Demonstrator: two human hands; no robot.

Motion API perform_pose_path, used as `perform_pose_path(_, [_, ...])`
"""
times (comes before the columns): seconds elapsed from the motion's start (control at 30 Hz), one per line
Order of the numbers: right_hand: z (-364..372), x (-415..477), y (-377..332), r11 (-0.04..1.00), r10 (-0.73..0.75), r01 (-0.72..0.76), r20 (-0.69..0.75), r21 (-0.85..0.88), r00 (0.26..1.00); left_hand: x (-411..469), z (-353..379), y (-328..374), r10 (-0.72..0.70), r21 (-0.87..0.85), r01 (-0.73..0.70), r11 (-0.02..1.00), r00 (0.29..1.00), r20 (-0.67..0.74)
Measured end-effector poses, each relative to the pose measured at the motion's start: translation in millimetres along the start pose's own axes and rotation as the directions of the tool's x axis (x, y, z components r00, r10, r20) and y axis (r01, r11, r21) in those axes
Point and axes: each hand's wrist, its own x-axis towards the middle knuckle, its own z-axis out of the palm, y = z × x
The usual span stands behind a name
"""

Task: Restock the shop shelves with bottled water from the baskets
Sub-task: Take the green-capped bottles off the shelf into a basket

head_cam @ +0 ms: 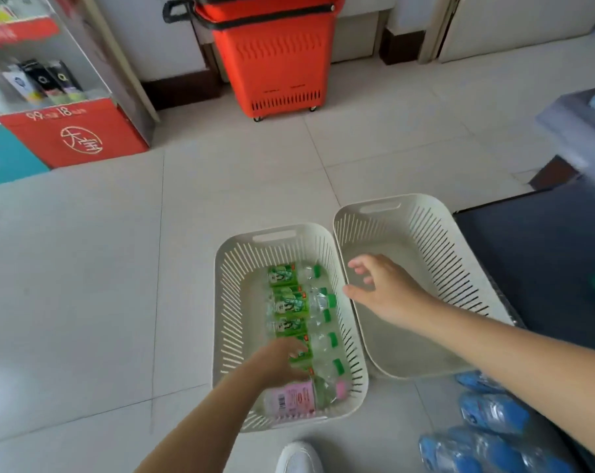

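Head | baskets point(228, 302) point(436, 247): 2 | green-capped bottles point(291, 303): 5 | pink bottle point(291, 399): 1 | left grip point(282, 360) on bottles, closure unclear | right grip point(385, 285) spread

Green-labelled bottles point(289, 303), perhaps five, lie sideways in left basket point(228, 268).

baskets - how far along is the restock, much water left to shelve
Looks done: the right basket holds nothing. In hand: the left hand is down on the green-label bottles in the left basket, grip unclear; the right hand hangs open over the right basket. Left: that row of bottles plus one pink-label bottle lies in the left basket, not yet shelved.
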Motion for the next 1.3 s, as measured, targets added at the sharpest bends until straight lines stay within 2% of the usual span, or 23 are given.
perform_pose_path(0.17, [30.6,23.5,25.4,0.999,0.029,-0.029,0.001,0.043,1.0,43.3,53.9,-27.6,-0.054,0.189,0.024,0.982,0.986,0.157])
perform_pose_path(0.27, [45.9,28.3,36.7,0.997,0.048,-0.049,0.02,0.063,0.999,56.7,77.6,-41.1,-0.126,0.285,0.08,0.955,0.981,0.148])
perform_pose_path(0.5, [60.3,29.1,50.5,0.988,0.085,-0.093,0.067,0.122,0.994,67.6,70.5,-48.6,-0.087,0.273,0.036,0.961,0.98,0.178])
perform_pose_path(0.57, [60.6,28.1,51.1,0.986,0.092,-0.101,0.075,0.136,0.993,62.9,56.5,-48.0,-0.07,0.163,0.039,0.986,0.98,0.185])
perform_pose_path(0.67, [60.0,26.2,51.8,0.982,0.094,-0.105,0.081,0.16,0.992,50.0,35.1,-47.5,-0.007,-0.149,0.028,0.988,0.99,0.141])
perform_pose_path(0.73, [59.1,25.0,51.2,0.976,0.099,-0.114,0.09,0.186,0.991,39.3,21.3,-42.9,0.047,-0.36,-0.025,0.933,0.998,0.052])
perform_pose_path(0.8, [59.9,25.2,50.9,0.963,0.113,-0.139,0.122,0.231,0.986,28.5,9.2,-30.7,0.082,-0.543,-0.097,0.834,0.995,-0.052])
perform_pose_path(0.87, [62.4,25.5,47.6,0.919,0.144,-0.205,0.195,0.338,0.97,19.7,-0.2,-13.4,0.11,-0.638,-0.173,0.75,0.984,-0.138])
perform_pose_path(0.93, [66.9,24.7,41.6,0.831,0.166,-0.289,0.284,0.475,0.944,17.0,-4.6,4.1,0.146,-0.667,-0.252,0.701,0.967,-0.211])
perform_pose_path(1.0, [72.6,25.2,39.2,0.761,0.155,-0.306,0.298,0.572,0.942,19.4,-2.9,18.4,0.197,-0.65,-0.319,0.69,0.946,-0.255])
perform_pose_path(1.1, [68.7,28.9,40.3,0.754,0.183,-0.278,0.216,0.595,0.959,26.7,-4.1,26.2,0.267,-0.636,-0.37,0.677,0.929,-0.256])
perform_pose_path(1.17, [58.3,32.0,44.2,0.743,0.194,-0.27,0.19,0.612,0.963,40.3,-9.2,18.4,0.268,-0.548,-0.395,0.737,0.916,-0.3])
perform_pose_path(1.23, [44.3,32.9,45.9,0.725,0.217,-0.281,0.178,0.629,0.96,61.2,-13.6,3.5,0.063,-0.376,-0.229,0.898,0.912,-0.404])
perform_pose_path(1.3, [32.1,33.5,48.0,0.732,0.221,-0.271,0.158,0.625,0.962,83.5,-11.7,-12.3,-0.105,-0.202,0.01,0.979,0.88,-0.464])
